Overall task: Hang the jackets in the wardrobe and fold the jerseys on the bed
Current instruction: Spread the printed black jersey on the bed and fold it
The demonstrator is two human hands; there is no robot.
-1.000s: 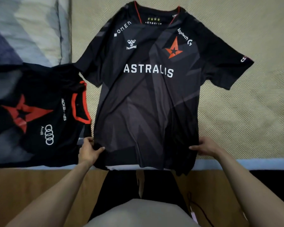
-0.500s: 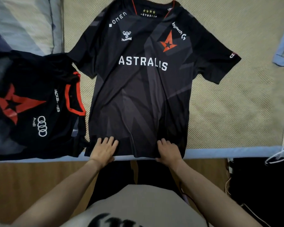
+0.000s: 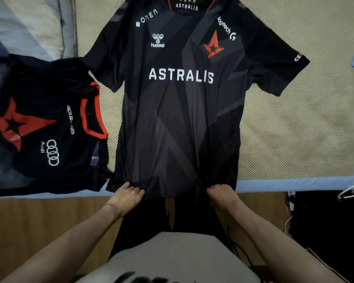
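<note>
- On the bed's near edge [image 3: 274,183], we see the Astralis jersey [image 3: 178,111] spread face up over the woven mat [image 3: 294,127], collar away from us, hem at the edge
- left hand [image 3: 127,196] has fingers curled, pinching the hem left of centre; right hand [image 3: 221,194] is fisted on the hem right of centre, bunching a bit of cloth
- step, as we judge it: folding this jersey, right at the start, hem gripped and no fold made yet
- next move likely calls for lifting the hem evenly with both hands and carrying it up toward the collar, or tucking the sleeves in first; fabric looks thin and slippery, so keep it taut or it will crease
- jersey is black with grey angular panels, white ASTRALIS text, red star crest, sponsor logos, both sleeves out flat
- second jersey [image 3: 49,127], black with red collar, lies just to the left, its edge touching or overlapping the first; whether it is folded we cannot tell
</note>
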